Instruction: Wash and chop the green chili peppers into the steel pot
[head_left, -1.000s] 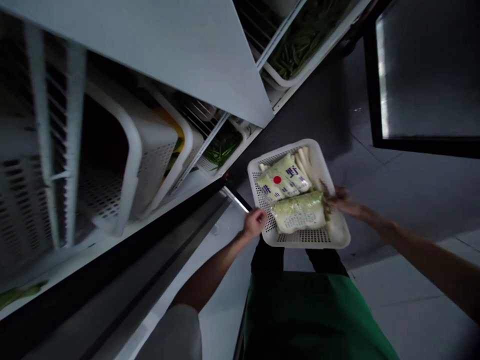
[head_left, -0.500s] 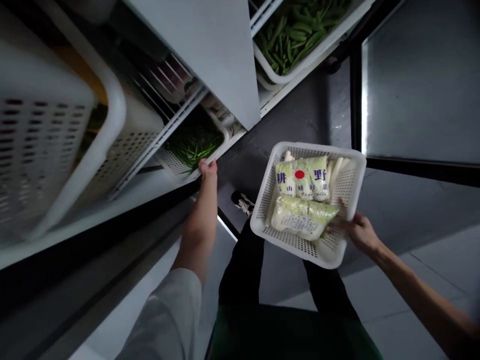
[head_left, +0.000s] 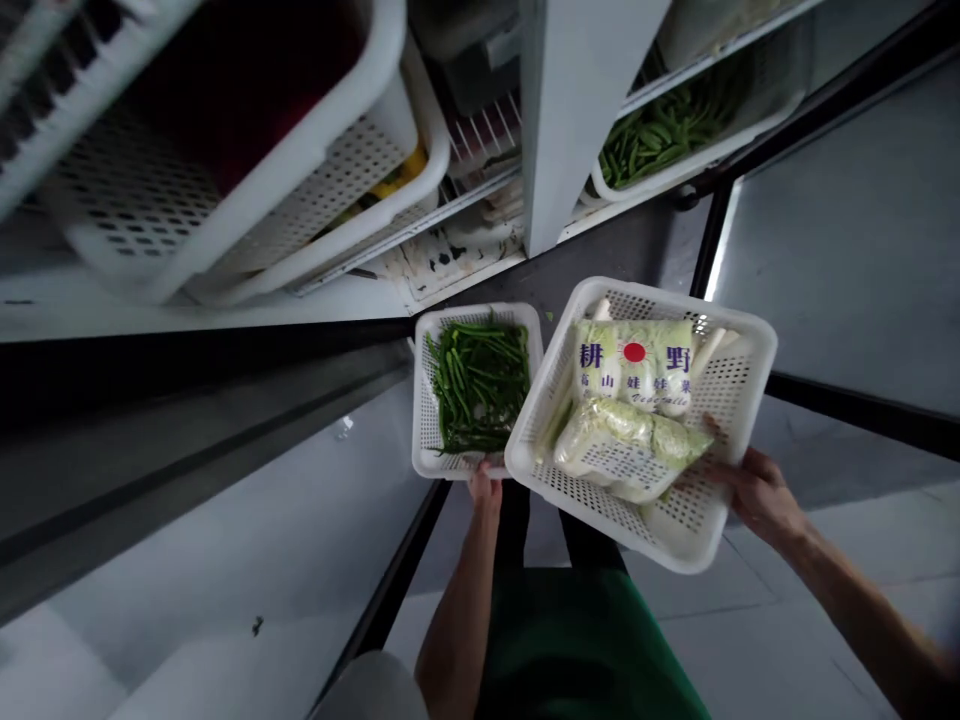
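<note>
My left hand (head_left: 486, 484) grips the near rim of a white perforated basket (head_left: 421, 400). Long green chili peppers (head_left: 480, 375) lie inside it, and the basket hangs in the air in front of the shelves. To its right, my right hand (head_left: 766, 498) holds the right side of a larger white basket (head_left: 739, 430), which is tilted. In that one lie two clear-wrapped packs of pale cabbage, a printed pack (head_left: 634, 365) and a plainer pack (head_left: 630, 445), with white stalks (head_left: 709, 350) beside them. The larger basket's left edge meets or overlaps the pepper basket.
White baskets (head_left: 360, 110) fill the shelf at the upper left. Green pods lie in another basket (head_left: 675, 135) at the upper right. Between them stands a white divider post (head_left: 577, 120). A dark-framed door panel (head_left: 855, 230) is on the right, with tiled floor (head_left: 750, 610) below.
My left hand has drawn the pepper basket off the low shelf and brought it toward me. The cabbage basket has shifted slightly right, still in my right hand. My view has turned left.
</note>
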